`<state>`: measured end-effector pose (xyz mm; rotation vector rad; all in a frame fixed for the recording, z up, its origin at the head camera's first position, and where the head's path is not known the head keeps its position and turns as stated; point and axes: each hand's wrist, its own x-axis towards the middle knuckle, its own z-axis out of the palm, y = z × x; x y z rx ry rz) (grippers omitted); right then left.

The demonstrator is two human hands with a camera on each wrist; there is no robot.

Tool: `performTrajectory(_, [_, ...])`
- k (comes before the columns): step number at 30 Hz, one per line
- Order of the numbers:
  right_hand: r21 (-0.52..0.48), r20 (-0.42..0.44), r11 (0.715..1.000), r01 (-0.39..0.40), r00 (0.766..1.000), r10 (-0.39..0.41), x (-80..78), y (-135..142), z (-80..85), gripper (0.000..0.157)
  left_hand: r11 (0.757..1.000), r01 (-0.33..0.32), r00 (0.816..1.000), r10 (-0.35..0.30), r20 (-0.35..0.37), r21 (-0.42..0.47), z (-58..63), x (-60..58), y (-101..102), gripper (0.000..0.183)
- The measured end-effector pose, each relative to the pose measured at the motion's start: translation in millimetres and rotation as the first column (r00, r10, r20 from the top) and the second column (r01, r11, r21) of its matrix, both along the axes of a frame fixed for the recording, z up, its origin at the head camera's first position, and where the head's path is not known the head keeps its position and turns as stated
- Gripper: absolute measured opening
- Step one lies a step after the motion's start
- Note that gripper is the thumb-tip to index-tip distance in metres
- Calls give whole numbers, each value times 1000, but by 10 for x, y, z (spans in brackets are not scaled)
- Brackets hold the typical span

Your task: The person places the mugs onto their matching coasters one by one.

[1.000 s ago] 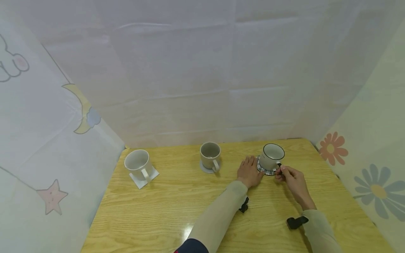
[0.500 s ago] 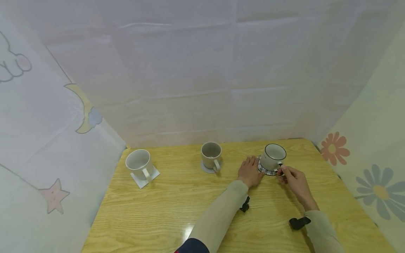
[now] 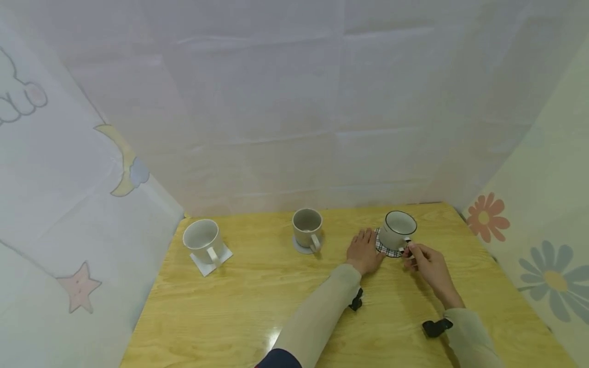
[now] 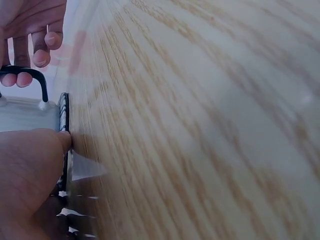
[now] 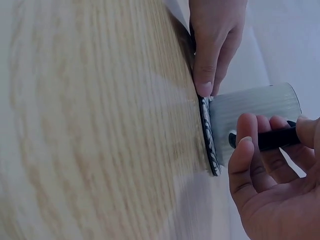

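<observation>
A white mug with a dark rim and black handle stands upright over a round checked coaster at the table's right. My right hand pinches its handle between thumb and fingers, as the right wrist view shows up close. On the coaster's left side lies my left hand, its fingers stretched forward over the table. Its thumb touches the coaster's edge in the left wrist view.
A grey mug stands on a round grey coaster at the back middle. Farther left, a wide white mug is on a square white coaster. Pale cloth walls border the wooden table.
</observation>
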<state>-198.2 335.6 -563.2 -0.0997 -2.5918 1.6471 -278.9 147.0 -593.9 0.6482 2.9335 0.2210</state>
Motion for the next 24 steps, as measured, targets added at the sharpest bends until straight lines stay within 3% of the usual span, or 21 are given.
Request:
performTrajectory(6, [39, 9, 999, -22, 1000, 22, 30, -25, -15, 55, 1000, 14, 998, -14, 54, -9, -43, 21, -63, 77])
performTrajectory(12, [134, -5, 990, -31, 999, 32, 13, -55, 111, 56, 999, 42, 993, -41, 110, -6, 96, 17, -165, 73])
performTrajectory(17, [190, 1, 981, -26, 1000, 27, 5, -53, 160, 59, 998, 70, 995, -71, 70, 5, 258, 72, -268, 64])
performTrajectory(21, [320, -88, 946, 57, 996, -30, 51, -30, 151, 53, 995, 102, 995, -102, 7, 24, 334, 137, -345, 59])
performTrajectory(24, [364, -148, 924, 116, 987, -66, 81, -27, 174, 51, 993, 118, 992, -117, -47, 18, 379, 172, -417, 60])
